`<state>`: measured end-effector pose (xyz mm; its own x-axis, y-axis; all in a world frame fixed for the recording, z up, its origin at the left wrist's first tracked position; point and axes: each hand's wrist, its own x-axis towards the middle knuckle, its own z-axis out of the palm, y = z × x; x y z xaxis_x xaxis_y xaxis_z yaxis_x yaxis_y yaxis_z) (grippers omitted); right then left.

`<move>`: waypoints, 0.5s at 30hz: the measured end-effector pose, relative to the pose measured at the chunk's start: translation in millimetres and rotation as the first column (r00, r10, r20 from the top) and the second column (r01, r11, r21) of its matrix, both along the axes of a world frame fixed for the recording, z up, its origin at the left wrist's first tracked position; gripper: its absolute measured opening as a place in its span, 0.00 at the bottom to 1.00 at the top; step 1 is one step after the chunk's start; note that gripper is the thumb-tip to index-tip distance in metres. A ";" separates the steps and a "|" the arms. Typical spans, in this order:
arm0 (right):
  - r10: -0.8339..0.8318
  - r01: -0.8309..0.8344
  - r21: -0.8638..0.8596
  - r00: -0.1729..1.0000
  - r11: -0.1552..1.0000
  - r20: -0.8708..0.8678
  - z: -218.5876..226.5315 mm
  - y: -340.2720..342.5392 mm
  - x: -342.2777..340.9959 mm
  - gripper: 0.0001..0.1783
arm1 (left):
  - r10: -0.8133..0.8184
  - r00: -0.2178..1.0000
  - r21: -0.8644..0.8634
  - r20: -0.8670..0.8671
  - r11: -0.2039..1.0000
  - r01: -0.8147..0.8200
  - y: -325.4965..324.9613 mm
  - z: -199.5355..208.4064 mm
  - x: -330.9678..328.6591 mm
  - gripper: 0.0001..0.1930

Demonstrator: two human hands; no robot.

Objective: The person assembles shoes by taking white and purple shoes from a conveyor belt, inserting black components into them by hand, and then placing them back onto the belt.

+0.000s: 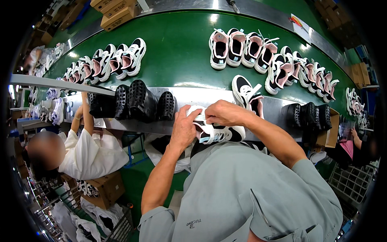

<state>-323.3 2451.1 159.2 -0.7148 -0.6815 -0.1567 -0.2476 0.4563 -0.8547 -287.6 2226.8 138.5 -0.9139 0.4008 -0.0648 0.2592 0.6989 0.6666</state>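
Note:
A black and white sneaker (232,133) with a pink lining lies on its side at the near edge of the bench, against my grey shirt. My left hand (184,130) curls round a crumpled-looking white piece (196,113) above the sneaker's opening; its kind is unclear. Bent over the sneaker from the right, my right hand (224,113) has its fingers pinched together beside that white piece. What sits between those fingertips is hidden. Just beyond my right hand another sneaker (242,89) of the same colours rests on the metal strip.
Black studded blocks (142,101) stand left of my hands, and more black blocks (309,115) stand to the right. Across the green belt (177,52) are rows of sneakers (252,49). A co-worker in a white top (94,155) is at the left; cartons (119,16) sit at the back.

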 end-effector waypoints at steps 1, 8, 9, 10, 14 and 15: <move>0.014 -0.016 0.044 0.999 0.999 0.038 1.3 -2.1 -1.9 0.11 | 0.008 1.000 0.009 0.006 1.000 -0.008 0.0 -1.6 -0.5 0.31; -0.424 0.442 0.079 0.889 0.894 -0.173 -48.3 -0.1 8.6 0.12 | 0.370 0.902 -0.139 0.221 0.928 -0.347 0.2 -56.4 -5.1 0.23; -0.539 0.546 0.024 0.831 0.837 -0.139 -46.1 0.6 14.1 0.11 | 0.437 0.852 -0.198 0.288 0.898 -0.393 6.8 -56.8 -5.3 0.23; -0.585 0.584 0.084 0.811 0.807 -0.011 -40.9 3.2 19.7 0.14 | 0.468 0.830 -0.263 0.302 0.878 -0.400 11.7 -55.4 -2.3 0.24; -0.646 0.638 0.160 0.763 0.753 -0.002 -62.0 -0.2 40.7 0.29 | 0.425 0.621 -0.207 0.659 0.896 -0.393 29.8 -36.1 -8.7 0.26; -0.656 0.647 0.161 0.755 0.745 -0.002 -61.8 -1.4 40.2 0.29 | 0.419 0.647 -0.203 0.638 0.901 -0.383 31.6 -38.3 -9.2 0.26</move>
<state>-283.2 2449.7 97.3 -0.9645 -0.0198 -0.2633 0.1976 0.6075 -0.7694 -296.8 2258.4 100.2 -0.7017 -0.0140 -0.7124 -0.5396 0.6633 0.5185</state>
